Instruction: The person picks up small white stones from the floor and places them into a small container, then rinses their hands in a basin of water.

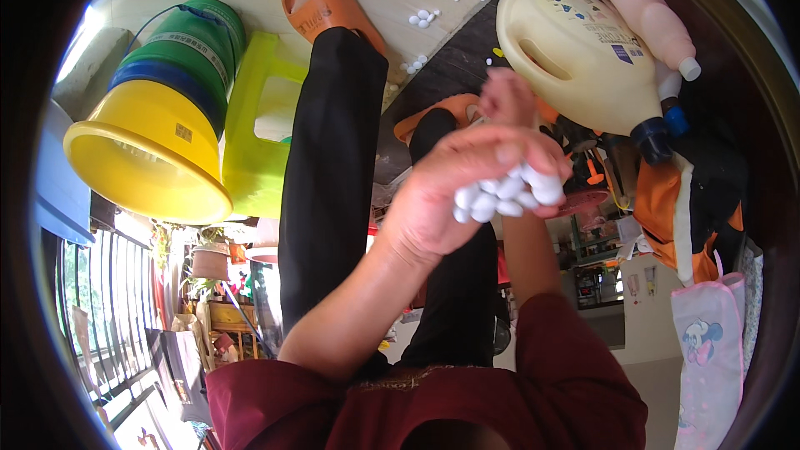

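My left hand is raised in front of my body, its fingers curled around a heap of smooth white pebbles. Several of them bulge out along the lower side of the palm. Beyond it, my right hand reaches out over the dark floor strip, blurred, with its fingers bunched together; whatever they hold does not show. More white pebbles lie on the pale floor in small piles, one pile beside my orange slipper and another pile nearer to me. A few loose ones are scattered farther off.
On the left stand a yellow basin, a green bucket and a lime-green plastic stool. A large cream jug with a dark cap and a pink bottle are at the right. Below them hangs an orange and black bag.
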A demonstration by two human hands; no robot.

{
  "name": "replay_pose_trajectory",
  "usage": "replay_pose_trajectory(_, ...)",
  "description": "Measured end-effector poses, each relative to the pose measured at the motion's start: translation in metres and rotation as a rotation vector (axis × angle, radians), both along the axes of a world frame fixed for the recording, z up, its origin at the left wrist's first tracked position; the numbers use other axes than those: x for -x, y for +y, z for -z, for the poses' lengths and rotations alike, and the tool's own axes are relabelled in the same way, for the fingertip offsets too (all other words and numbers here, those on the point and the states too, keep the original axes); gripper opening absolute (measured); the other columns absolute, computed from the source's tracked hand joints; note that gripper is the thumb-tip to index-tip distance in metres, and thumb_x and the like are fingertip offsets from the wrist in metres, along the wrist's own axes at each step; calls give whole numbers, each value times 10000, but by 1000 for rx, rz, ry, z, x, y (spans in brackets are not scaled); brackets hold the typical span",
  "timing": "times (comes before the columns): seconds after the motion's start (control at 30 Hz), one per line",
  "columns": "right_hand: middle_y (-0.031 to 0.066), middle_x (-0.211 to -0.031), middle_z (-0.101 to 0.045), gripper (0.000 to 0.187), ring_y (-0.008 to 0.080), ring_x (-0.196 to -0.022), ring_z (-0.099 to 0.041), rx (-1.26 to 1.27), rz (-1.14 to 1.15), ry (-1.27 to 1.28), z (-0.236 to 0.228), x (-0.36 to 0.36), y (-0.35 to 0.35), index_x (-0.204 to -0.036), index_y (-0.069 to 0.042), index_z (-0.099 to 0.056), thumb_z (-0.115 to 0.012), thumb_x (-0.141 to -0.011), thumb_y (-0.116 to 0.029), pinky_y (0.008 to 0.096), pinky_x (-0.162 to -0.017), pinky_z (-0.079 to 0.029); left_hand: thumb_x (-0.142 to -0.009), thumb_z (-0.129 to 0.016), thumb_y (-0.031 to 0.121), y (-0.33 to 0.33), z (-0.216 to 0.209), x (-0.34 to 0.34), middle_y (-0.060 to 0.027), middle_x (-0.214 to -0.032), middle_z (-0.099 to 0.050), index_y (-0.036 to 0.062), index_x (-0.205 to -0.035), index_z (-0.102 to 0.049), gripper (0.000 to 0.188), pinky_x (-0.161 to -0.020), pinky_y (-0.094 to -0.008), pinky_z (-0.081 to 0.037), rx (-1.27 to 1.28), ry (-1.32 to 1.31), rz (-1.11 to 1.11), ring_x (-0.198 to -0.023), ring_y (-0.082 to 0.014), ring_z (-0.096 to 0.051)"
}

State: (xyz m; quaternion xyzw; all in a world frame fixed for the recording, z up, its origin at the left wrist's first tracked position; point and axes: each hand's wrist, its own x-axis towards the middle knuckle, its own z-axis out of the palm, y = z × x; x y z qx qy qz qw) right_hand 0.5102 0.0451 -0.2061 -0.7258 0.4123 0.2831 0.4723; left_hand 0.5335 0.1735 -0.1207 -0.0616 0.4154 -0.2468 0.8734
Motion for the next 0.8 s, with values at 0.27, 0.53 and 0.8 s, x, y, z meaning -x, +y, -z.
replay_pose_trajectory(0.27,124,-1193,-386,488,180,-963,-514,151,-94,142,178,64,42,-1197,-129,-450,-662,-760,-88,288,-796,-462,-837,-540,286,-1,3,5,-221,-999,-558,-34,-875,-631,335,-799,-350,-470,7,35,30,-849,-300,-600)
replay_pose_trajectory(0.53,123,-1168,-367,546,337,-1044,-502,458,-316,55,209,66,74,-1161,-168,-419,-721,-708,-123,399,-823,-456,-851,-540,286,5,7,3,-232,-1008,-541,-32,-881,-627,331,-795,-360,-479,11,34,-10,-838,-297,-603)
replay_pose_trajectory(0.8,149,-1061,-435,339,357,-891,-544,394,-477,-132,227,74,48,-962,-108,-507,-717,-697,-135,427,-755,-476,-855,-540,294,4,5,7,-239,-1018,-538,-25,-891,-626,332,-800,-344,-484,17,23,-11,-849,-284,-603)
